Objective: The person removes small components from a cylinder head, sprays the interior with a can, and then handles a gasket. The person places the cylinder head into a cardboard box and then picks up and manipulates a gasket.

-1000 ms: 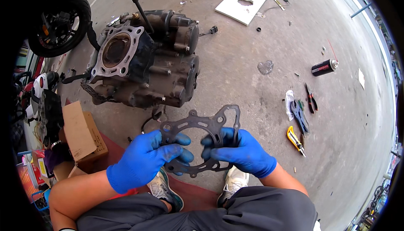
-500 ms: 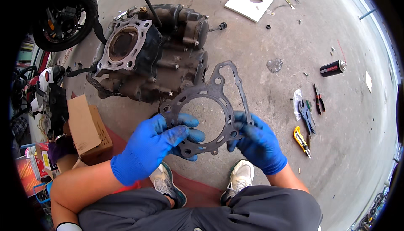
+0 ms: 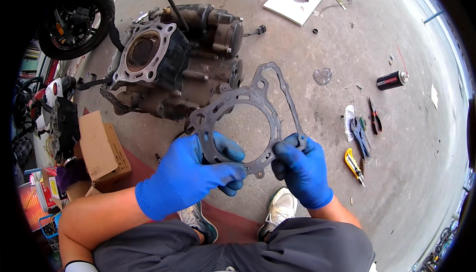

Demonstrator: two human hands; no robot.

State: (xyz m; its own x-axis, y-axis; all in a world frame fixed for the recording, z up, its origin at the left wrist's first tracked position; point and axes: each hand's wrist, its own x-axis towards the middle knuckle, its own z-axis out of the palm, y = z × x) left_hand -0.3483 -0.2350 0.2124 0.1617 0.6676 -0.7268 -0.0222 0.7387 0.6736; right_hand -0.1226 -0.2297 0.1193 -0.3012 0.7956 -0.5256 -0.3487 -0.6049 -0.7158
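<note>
Between my two blue-gloved hands, a flat dark grey cylinder head gasket (image 3: 258,94) is held up, with a large round opening and a narrow loop at its upper right. My left hand (image 3: 188,175) pinches its lower left edge, thumb on the face and fingers behind. At the lower right, my right hand (image 3: 303,172) grips the edge near the base of the loop. Beyond the gasket stands a dirty motorcycle engine (image 3: 210,76) on the floor. Its cylinder (image 3: 162,56) is open on top, showing a dark piston crown (image 3: 143,53).
On the right lie a spray can (image 3: 391,80), red-handled pliers (image 3: 375,117), locking pliers (image 3: 360,135) and a yellow utility knife (image 3: 353,165). A white board (image 3: 287,4) lies at the back. A cardboard box (image 3: 101,145) and a motorcycle wheel (image 3: 101,19) are on the left.
The gasket has tilted and shifted slightly up and right. My left thumb has slid along its lower edge, and my right thumb now presses on its face.
</note>
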